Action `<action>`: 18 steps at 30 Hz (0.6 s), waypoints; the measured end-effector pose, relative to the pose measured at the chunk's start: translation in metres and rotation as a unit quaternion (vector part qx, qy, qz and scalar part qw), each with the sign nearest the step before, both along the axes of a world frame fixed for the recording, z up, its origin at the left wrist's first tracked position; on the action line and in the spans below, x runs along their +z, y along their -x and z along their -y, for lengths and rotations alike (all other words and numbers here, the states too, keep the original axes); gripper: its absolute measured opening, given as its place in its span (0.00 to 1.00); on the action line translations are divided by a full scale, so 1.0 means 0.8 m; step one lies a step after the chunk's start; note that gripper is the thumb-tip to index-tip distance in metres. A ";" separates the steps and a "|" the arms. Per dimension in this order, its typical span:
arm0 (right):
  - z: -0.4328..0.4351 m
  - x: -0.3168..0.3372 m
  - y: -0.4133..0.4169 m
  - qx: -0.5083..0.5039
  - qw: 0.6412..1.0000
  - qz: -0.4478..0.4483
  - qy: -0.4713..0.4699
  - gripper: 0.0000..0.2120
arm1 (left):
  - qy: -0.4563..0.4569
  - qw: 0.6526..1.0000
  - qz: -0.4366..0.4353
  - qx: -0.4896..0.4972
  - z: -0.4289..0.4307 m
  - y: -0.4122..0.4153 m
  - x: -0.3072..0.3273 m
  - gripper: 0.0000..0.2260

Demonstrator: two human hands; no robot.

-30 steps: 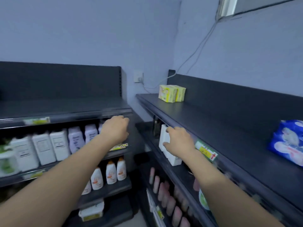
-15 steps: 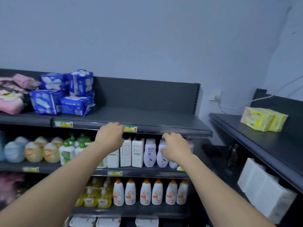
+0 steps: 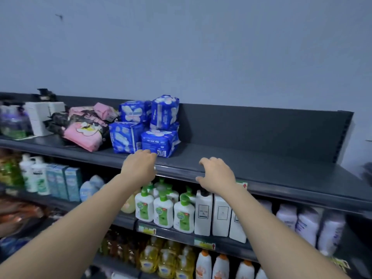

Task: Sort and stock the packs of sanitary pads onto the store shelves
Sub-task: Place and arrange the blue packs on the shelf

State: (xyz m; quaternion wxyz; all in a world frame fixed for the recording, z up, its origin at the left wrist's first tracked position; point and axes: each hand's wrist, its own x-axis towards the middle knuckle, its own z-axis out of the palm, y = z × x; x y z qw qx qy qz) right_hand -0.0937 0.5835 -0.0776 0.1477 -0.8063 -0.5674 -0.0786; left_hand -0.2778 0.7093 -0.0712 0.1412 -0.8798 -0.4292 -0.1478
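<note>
While the blue pad packs [image 3: 159,140] sit stacked on the top shelf [image 3: 261,164], with pink packs [image 3: 84,133] slumped just left of them, the left hand [image 3: 138,168] is at their front edge, fingers loosely bent, gripping nothing. The right hand [image 3: 216,175] hovers over the shelf lip, fingers spread and curled, empty.

The left grip [image 3: 140,166], holding nothing, is just beside the front blue sanitary pad pack [image 3: 159,142] on the top shelf [image 3: 261,168]. The right grip [image 3: 216,176] hovers, loosely curled, over the shelf's front edge. Pink packs [image 3: 84,135] lie to the left.
</note>
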 end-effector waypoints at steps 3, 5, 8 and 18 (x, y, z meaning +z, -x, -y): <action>-0.048 -0.003 0.002 0.015 1.000 -0.013 0.004 0.23 | 0.016 1.000 0.017 0.008 -0.038 0.006 -0.006 0.13; -0.080 -0.007 -0.001 0.026 0.999 -0.030 0.003 0.24 | 0.022 0.999 0.031 0.017 -0.064 0.004 -0.011 0.14; -0.128 -0.015 -0.011 0.040 0.998 -0.048 0.004 0.25 | 0.030 0.998 0.052 0.029 -0.100 -0.007 -0.015 0.13; -0.272 -0.024 -0.064 0.077 0.988 -0.131 0.011 0.22 | 0.088 0.990 0.096 0.060 -0.224 -0.083 -0.016 0.22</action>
